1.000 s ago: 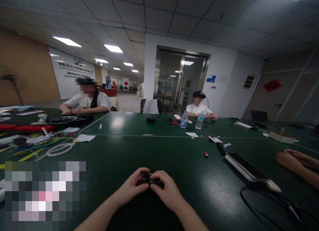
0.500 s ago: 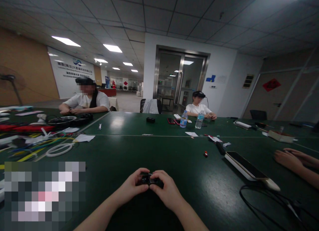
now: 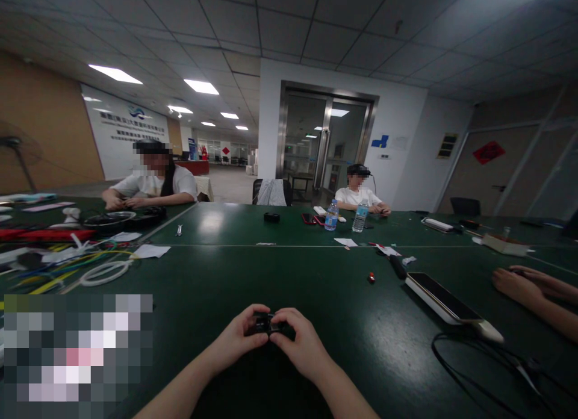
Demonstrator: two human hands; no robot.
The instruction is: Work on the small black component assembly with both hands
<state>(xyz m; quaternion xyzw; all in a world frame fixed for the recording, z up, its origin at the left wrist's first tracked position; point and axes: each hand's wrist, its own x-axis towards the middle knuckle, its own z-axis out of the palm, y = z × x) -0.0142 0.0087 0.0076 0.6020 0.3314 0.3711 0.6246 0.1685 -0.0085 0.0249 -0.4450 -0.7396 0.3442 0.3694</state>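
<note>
Both my hands meet over the near edge of a dark green table [image 3: 235, 268]. My left hand [image 3: 239, 338] and my right hand [image 3: 300, 344] pinch a small black part [image 3: 267, 324] between their fingertips, just above the tabletop. The part is mostly hidden by my fingers, so its shape is unclear.
A white power strip [image 3: 445, 301] and black cable [image 3: 487, 365] lie to the right, beside another person's hands [image 3: 519, 283]. A small red piece [image 3: 371, 279] sits mid-table. Coloured wires and a white ring [image 3: 106, 271] lie at left. Two water bottles [image 3: 332, 215] stand near a seated person; another sits far left.
My hands and the black part stay in place. The view has drifted slightly, shifting the scene a little to the left.
</note>
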